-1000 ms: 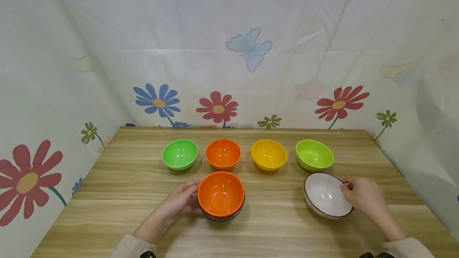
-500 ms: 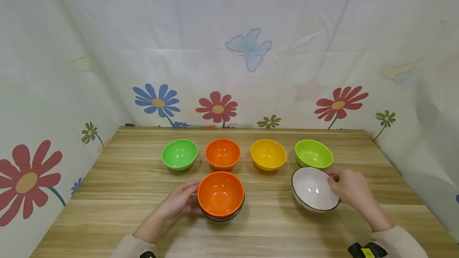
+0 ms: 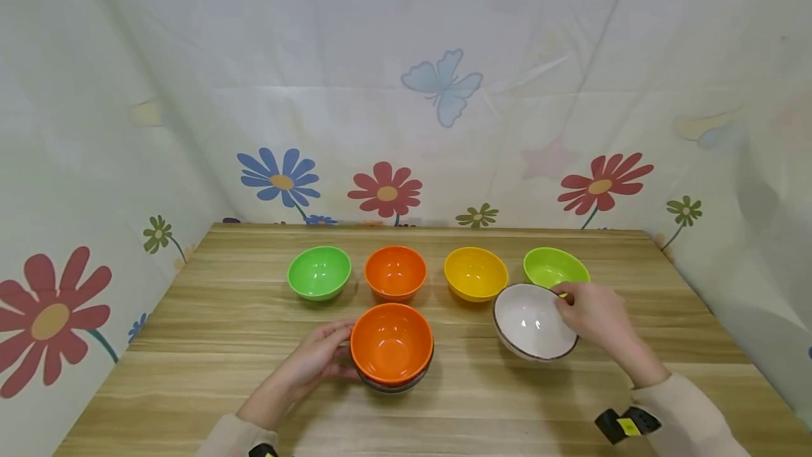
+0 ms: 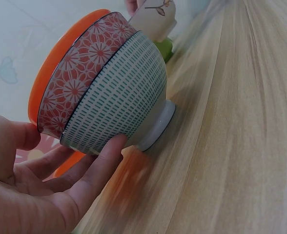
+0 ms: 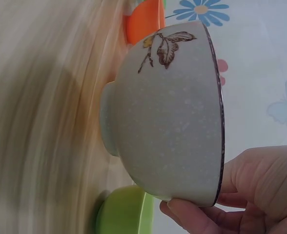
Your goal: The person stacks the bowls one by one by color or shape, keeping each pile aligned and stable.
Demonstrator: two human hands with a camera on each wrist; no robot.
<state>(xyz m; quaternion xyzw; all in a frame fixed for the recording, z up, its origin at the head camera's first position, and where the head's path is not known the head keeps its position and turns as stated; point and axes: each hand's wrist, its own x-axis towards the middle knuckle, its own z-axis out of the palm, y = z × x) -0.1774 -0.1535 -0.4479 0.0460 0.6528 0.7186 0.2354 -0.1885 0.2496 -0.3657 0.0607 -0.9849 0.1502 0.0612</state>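
In front of the person stands a stack of bowls: an orange bowl [image 3: 391, 344] is nested on top, above a red flower-patterned bowl [image 4: 75, 80] and a green-dashed bowl [image 4: 119, 87] with a white foot. The left hand [image 3: 320, 355] holds the stack's left side, thumb at the rim and fingers along the outer wall. A white bowl [image 3: 533, 323] with a dark rim and a brown leaf motif is off the table, pinched at its right rim by the right hand [image 3: 593, 310]. It hangs right of the stack, partly covering the lime bowl [image 3: 555, 265].
Along the back of the wooden table [image 3: 241, 302] sit a green bowl [image 3: 319, 273], a second orange bowl [image 3: 395, 273], a yellow bowl [image 3: 476, 273] and the lime one. Behind the table hangs a flower-printed cloth [image 3: 317, 104].
The right hand has carried the white bowl left and slightly away from the person, closer to the stack and in front of the lime bowl. The left hand and stack stay in place.
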